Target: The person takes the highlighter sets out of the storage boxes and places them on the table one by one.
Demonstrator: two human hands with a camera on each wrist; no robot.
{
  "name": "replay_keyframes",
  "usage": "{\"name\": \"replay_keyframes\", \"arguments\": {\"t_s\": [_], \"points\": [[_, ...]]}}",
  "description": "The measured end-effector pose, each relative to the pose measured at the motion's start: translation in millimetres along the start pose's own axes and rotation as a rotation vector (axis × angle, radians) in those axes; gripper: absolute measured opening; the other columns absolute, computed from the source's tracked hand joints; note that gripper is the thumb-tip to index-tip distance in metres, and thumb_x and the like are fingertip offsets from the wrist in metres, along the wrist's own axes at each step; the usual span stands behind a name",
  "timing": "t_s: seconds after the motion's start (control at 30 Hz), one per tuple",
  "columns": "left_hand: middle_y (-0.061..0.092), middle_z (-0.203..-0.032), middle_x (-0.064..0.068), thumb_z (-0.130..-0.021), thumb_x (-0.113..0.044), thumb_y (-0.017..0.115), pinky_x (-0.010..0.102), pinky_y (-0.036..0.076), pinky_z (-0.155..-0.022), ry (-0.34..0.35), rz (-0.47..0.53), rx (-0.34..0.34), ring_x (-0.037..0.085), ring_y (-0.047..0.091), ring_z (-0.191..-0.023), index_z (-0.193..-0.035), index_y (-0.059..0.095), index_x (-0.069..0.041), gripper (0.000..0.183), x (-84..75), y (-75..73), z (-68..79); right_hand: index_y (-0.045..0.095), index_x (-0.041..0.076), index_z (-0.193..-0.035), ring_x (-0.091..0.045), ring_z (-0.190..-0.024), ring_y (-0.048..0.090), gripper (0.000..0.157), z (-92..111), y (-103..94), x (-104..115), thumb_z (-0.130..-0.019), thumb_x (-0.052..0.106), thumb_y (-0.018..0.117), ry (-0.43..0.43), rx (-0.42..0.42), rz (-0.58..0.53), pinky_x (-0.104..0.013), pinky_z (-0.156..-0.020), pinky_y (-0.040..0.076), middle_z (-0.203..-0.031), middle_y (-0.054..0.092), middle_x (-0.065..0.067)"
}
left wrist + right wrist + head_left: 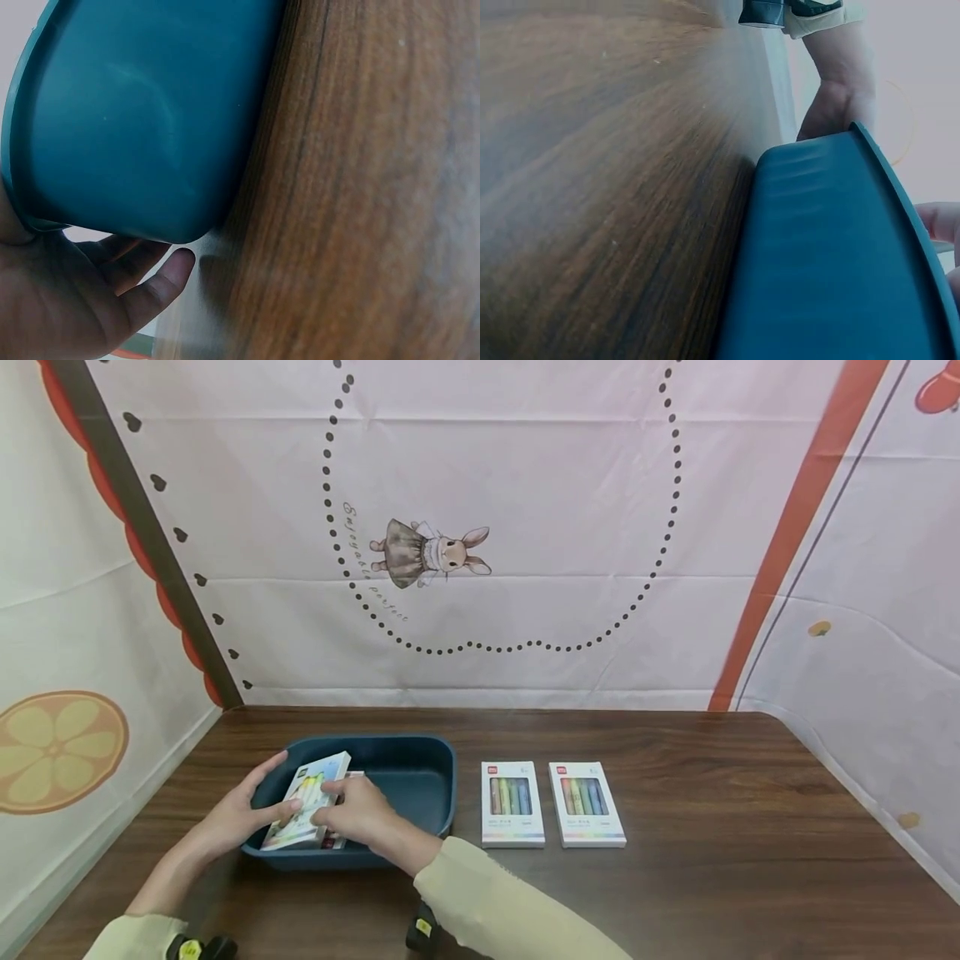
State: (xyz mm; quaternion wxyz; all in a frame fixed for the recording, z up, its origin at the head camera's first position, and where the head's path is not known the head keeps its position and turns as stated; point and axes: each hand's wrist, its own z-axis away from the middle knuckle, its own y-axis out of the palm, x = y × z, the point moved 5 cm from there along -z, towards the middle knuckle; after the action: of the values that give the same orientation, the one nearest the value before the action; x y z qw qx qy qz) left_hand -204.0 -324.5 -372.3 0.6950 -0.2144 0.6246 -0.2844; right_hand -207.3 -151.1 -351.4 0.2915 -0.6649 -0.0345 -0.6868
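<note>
A dark teal plastic bin [442, 777] stands on the table at left. Inside its left part a white crayon box [311, 793] lies tilted, overlapping a second crayon box [334, 841] that is mostly hidden. My left hand [243, 802] is over the bin's left end, thumb on the tilted box and fingers spread outside the wall. In the left wrist view, the fingers [161, 289] show beside the bin's outer corner. My right hand [363, 810] reaches over the near rim and pinches the tilted box's right edge with thumb and fingers.
Two white crayon boxes [513, 806] [587, 806] lie side by side, right of the bin, with colored sticks showing through their windows. The wood-grain table [712, 827] extends to the right. A printed cloth [525, 527] hangs behind it and along both sides.
</note>
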Motion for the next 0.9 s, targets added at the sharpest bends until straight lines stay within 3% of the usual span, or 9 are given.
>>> {"name": "replay_keyframes", "arguments": {"t_s": [0.13, 0.27, 0.47, 0.63, 0.9], "points": [[0.001, -0.145, 0.033, -0.087, -0.038, 0.06, 0.076, 0.015, -0.085, 0.004, 0.009, -0.006, 0.058, 0.007, -0.124, -0.147, 0.002, -0.015, 0.087, -0.5, -0.4, -0.5, 0.059, 0.01, -0.122, -0.008, -0.061, 0.054, 0.041, -1.6, 3.1, -1.9, -0.081, 0.008, 0.065, 0.026, 0.043, -0.074, -0.021, -0.055, 0.048, -0.085, 0.061, 0.003], [0.001, -0.145, 0.033, -0.087, -0.038, 0.059, 0.076, 0.015, -0.085, 0.012, 0.005, -0.01, 0.058, 0.007, -0.124, -0.147, 0.002, -0.014, 0.087, -1.5, -2.2, -1.1, 0.054, 0.01, -0.128, -0.009, -0.064, 0.057, 0.046, -2.7, 4.5, -2.0, -0.083, 0.007, 0.063, 0.024, 0.105, -0.115, -0.028, -0.064, 0.053, -0.092, 0.061, 0.001], [0.0, -0.144, 0.034, -0.087, -0.037, 0.058, 0.076, 0.016, -0.085, 0.007, -0.002, -0.011, 0.059, 0.007, -0.123, -0.147, 0.0, -0.015, 0.087, -0.3, -3.5, -1.2, 0.048, 0.009, -0.133, -0.007, -0.065, 0.057, 0.051, -2.8, 6.5, -0.5, -0.083, 0.006, 0.062, -0.009, 0.183, -0.141, -0.026, -0.063, 0.052, -0.097, 0.061, 0.0], [0.001, -0.144, 0.034, -0.087, -0.038, 0.058, 0.077, 0.016, -0.084, 0.008, -0.012, -0.01, 0.06, 0.007, -0.122, -0.147, 0.0, -0.015, 0.087, 0.4, -2.7, -1.4, 0.05, 0.01, -0.131, -0.009, -0.073, 0.061, 0.05, -3.8, 5.4, -3.0, -0.083, 0.004, 0.062, 0.003, 0.164, -0.217, -0.03, -0.07, 0.054, -0.102, 0.062, -0.003], [-0.001, -0.145, 0.033, -0.086, -0.041, 0.059, 0.076, 0.016, -0.086, -0.023, -0.011, -0.001, 0.059, 0.007, -0.123, -0.147, -0.001, -0.015, 0.09, 2.3, -0.2, -3.5, 0.057, 0.009, -0.125, -0.017, -0.078, 0.065, 0.046, -5.7, 1.5, -6.7, -0.08, -0.002, 0.065, 0.027, 0.065, -0.323, -0.035, -0.071, 0.054, -0.102, 0.062, -0.004]]}}
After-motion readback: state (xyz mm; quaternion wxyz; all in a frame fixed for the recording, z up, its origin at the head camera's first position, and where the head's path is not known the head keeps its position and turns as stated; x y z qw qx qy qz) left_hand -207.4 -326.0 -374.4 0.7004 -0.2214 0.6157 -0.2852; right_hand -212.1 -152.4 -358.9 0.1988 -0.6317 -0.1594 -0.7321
